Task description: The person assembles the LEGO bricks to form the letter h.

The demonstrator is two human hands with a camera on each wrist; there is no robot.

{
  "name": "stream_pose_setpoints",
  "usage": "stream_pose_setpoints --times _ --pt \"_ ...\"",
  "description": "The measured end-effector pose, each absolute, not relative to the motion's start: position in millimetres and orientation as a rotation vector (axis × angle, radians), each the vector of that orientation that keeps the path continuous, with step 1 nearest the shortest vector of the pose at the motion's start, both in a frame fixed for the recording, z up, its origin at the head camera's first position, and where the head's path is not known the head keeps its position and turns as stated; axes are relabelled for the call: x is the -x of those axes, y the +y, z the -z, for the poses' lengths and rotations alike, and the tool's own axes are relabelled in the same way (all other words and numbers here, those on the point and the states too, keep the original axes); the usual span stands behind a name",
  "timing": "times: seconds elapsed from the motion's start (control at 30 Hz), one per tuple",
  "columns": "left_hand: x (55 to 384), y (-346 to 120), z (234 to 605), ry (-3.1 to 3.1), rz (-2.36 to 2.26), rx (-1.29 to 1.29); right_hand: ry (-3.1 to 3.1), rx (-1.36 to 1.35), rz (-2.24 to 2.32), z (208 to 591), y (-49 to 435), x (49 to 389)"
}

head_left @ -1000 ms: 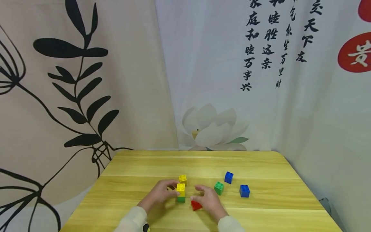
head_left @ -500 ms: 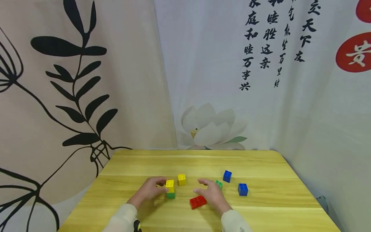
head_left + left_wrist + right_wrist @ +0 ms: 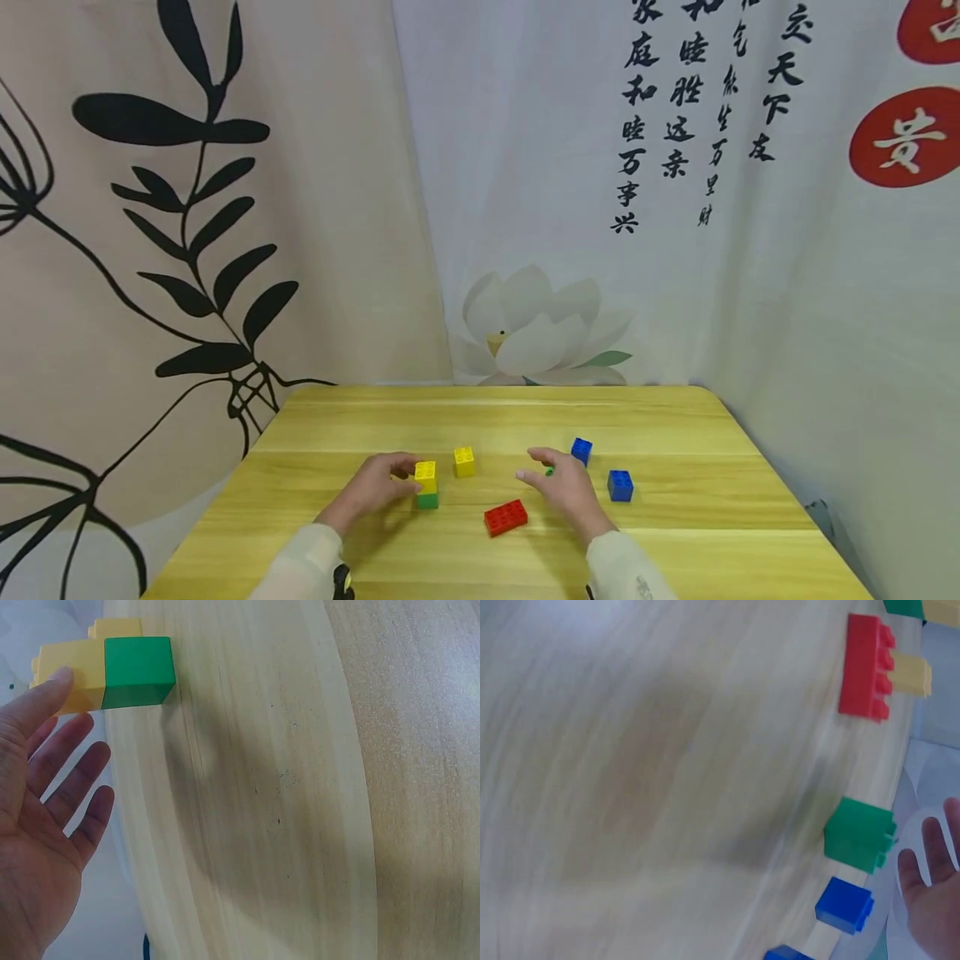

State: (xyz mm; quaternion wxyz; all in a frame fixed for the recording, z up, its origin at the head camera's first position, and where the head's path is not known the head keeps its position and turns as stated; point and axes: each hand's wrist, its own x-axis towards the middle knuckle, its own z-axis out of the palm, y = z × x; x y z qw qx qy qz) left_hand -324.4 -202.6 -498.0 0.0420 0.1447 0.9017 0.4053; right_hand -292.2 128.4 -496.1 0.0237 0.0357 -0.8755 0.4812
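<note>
From the head view, the left hand [image 3: 372, 487] steadies a yellow-on-green stack [image 3: 427, 484] on the counter [image 3: 675, 533], while the right hand [image 3: 566, 487] hovers over a green block [image 3: 550, 472].

The left wrist view shows straight, relaxed fingers [image 3: 52, 694], one tip touching the stack (no grip).

The right wrist view shows released fingers [image 3: 934, 844] beside the green block, holding nothing.

1. This looks like a staged indoor recording corner, not a lived-in room.
2. Printed fabric backdrops close it in: a beige cloth with black leaf outlines [image 3: 202, 208] on the left, and a pale cloth with a white lotus flower, black Chinese calligraphy and red round seals [image 3: 675, 167] behind and to the right.
3. A light wooden table with rounded corners [image 3: 495, 417] stands against them, carrying small coloured plastic building bricks [image 3: 506, 517].
</note>
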Motion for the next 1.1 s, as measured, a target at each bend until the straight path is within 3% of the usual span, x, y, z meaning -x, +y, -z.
stream_pose_setpoints --times 0.37,1.1 --pt "327 -200 481 2.778 -1.271 -0.368 -2.658 -0.058 -1.429 479 144 296" --pt "353 -149 439 2.767 -1.342 -0.521 -2.602 0.022 -1.342 467 183 303"
